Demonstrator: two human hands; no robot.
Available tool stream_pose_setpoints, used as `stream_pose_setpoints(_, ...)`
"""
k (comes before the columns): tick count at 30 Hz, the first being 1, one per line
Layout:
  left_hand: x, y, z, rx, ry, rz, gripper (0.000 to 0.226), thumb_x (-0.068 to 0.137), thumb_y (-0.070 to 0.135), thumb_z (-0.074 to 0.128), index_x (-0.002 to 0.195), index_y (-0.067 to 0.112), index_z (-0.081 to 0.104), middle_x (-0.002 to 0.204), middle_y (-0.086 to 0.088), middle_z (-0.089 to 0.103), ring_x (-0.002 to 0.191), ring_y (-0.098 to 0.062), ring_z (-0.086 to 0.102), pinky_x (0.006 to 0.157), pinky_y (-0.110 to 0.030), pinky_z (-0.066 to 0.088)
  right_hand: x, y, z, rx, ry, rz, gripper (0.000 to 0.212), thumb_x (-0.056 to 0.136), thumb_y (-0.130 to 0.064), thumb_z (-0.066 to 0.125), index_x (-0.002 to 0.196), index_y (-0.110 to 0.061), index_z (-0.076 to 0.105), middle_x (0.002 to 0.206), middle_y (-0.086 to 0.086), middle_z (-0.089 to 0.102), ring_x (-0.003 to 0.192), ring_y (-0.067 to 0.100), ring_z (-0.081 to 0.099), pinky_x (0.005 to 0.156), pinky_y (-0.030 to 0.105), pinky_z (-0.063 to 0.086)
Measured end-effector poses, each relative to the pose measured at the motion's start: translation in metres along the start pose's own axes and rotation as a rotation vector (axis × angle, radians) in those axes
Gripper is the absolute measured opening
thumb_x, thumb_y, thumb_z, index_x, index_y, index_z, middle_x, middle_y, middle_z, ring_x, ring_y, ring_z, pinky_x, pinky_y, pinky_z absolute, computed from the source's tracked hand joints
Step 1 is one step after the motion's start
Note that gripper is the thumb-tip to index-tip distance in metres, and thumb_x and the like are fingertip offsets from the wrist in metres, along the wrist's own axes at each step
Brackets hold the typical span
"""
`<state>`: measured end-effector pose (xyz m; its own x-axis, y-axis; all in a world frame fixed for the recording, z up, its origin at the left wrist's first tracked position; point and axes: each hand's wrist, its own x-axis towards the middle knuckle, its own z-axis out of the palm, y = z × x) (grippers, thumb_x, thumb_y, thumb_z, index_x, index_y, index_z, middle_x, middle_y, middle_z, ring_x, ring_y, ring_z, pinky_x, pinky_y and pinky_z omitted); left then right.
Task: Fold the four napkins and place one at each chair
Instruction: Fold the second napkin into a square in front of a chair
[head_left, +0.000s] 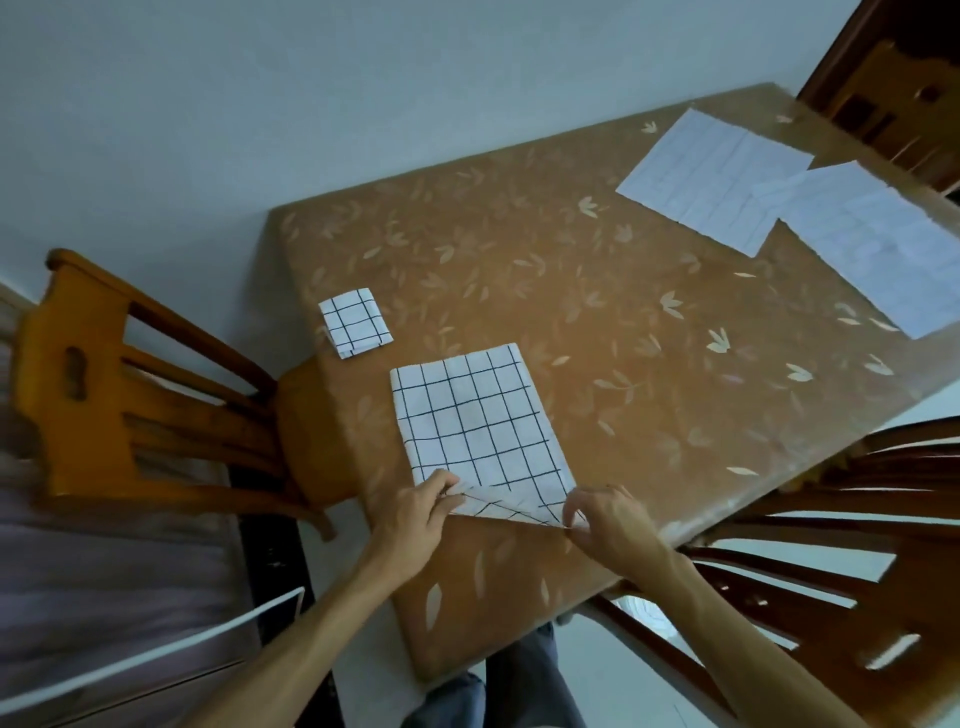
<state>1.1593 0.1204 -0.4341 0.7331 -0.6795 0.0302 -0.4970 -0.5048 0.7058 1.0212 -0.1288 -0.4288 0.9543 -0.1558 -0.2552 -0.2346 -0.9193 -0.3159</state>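
- Left hand (415, 512) and right hand (597, 512) each pinch a near corner of the checked napkin (478, 421), its near edge lifted off the table (649, 322).
- Folded napkin (354, 322) lies near the left chair (104, 374); two flat napkins (711, 176) wait far right.
- Good practice: carry both corners forward together, match the far edge, then press the crease.

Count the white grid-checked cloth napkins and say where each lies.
4. Small folded napkin by the orange wooden chair; larger napkin pinched by left hand and right hand; far flat napkin and right-edge flat napkin, overlapping. None seem hidden.
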Motion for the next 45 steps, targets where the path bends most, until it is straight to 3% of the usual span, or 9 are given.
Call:
stream_pose_setpoints(8,0.005,-0.002,0.012,-0.095,0.057,-0.079,0.023,0.103,0.042,0.038,0.090,0.028,0.051,0.055,0.010,0.040,0.048,-0.008,0.040,0.048,-0.020,0.028,-0.016,0.008,-0.040,0.284,-0.210,0.065,0.007,0.078,-0.028,0.062,0.085,-0.026,0.060,0.075,-0.010,0.061,0.072,0.016,0.059,0.060,0.025,0.043)
stream_pose_setpoints(14,0.023,-0.021,0.015,-0.092,0.210,-0.265,0.023,0.102,0.048,0.036,0.098,0.032,0.053,0.076,0.011,0.058,0.070,-0.012,0.057,0.060,-0.032,0.049,-0.001,0.008,-0.048,0.641,-0.187,0.236,0.026,0.068,-0.029,0.085,0.088,-0.033,0.068,0.077,-0.016,0.069,0.074,0.001,0.064,0.063,0.014,0.047)
stream_pose_setpoints(19,0.041,-0.033,0.016,-0.183,0.150,-0.380,0.030,0.098,0.057,0.033,0.104,0.034,0.051,0.089,0.010,0.068,0.078,-0.009,0.067,0.063,-0.038,0.059,0.014,0.014,-0.031,0.905,-0.126,0.305,0.020,0.082,-0.022,0.078,0.100,-0.027,0.073,0.093,-0.018,0.075,0.089,-0.003,0.069,0.072,0.009,0.049)
stream_pose_setpoints(25,0.080,-0.039,0.018,-0.131,0.073,-0.430,0.018,0.103,0.048,0.032,0.100,0.038,0.047,0.084,0.009,0.065,0.073,-0.009,0.064,0.061,-0.038,0.059,0.047,0.019,-0.014,1.085,-0.023,0.451,0.023,0.093,-0.036,0.064,0.108,-0.020,0.071,0.101,-0.006,0.076,0.091,0.009,0.072,0.081,0.032,0.059)
stream_pose_setpoints(29,0.110,-0.038,0.021,-0.177,0.084,-0.416,0.017,0.103,0.045,0.037,0.102,0.036,0.050,0.086,0.012,0.065,0.078,-0.013,0.067,0.060,-0.030,0.058,0.069,0.029,0.001,1.068,0.030,0.534,0.024,0.093,-0.036,0.064,0.109,-0.018,0.070,0.102,-0.004,0.075,0.089,0.012,0.072,0.081,0.039,0.060)
stream_pose_setpoints(33,0.125,-0.029,0.021,-0.314,0.098,-0.397,0.040,0.092,0.064,0.042,0.114,0.033,0.054,0.080,-0.002,0.072,0.073,-0.022,0.069,0.064,-0.047,0.058,0.085,0.041,0.009,1.151,0.075,0.598,0.018,0.092,-0.032,0.066,0.105,-0.019,0.070,0.104,-0.002,0.075,0.093,0.017,0.072,0.084,0.045,0.059)
stream_pose_setpoints(38,0.123,-0.036,0.016,-0.304,-0.130,-0.296,0.058,0.081,0.068,0.052,0.127,0.033,0.051,0.105,0.010,0.073,0.092,-0.004,0.071,0.076,-0.033,0.061,0.089,0.050,0.014,1.330,0.165,0.691,0.015,0.093,-0.026,0.066,0.106,-0.018,0.069,0.110,0.005,0.072,0.096,0.021,0.072,0.085,0.047,0.058)
stream_pose_setpoints(42,0.128,-0.054,0.019,-0.035,-0.163,-0.207,0.049,0.082,0.074,0.055,0.114,0.039,0.068,0.135,0.015,0.060,0.123,-0.006,0.054,0.099,-0.038,0.050,0.089,0.055,0.011,1.428,0.251,0.762,0.022,0.094,-0.027,0.064,0.113,-0.017,0.068,0.106,0.003,0.075,0.095,0.022,0.072,0.081,0.044,0.059)
stream_pose_setpoints(45,0.136,-0.046,0.024,-0.013,-0.140,-0.152,0.041,0.086,0.065,0.055,0.100,0.033,0.076,0.124,0.012,0.066,0.117,-0.005,0.056,0.094,-0.032,0.050,0.092,0.061,0.007,1.366,0.307,0.817,0.019,0.094,-0.027,0.064,0.111,-0.019,0.068,0.102,0.000,0.075,0.089,0.017,0.073,0.075,0.036,0.060)
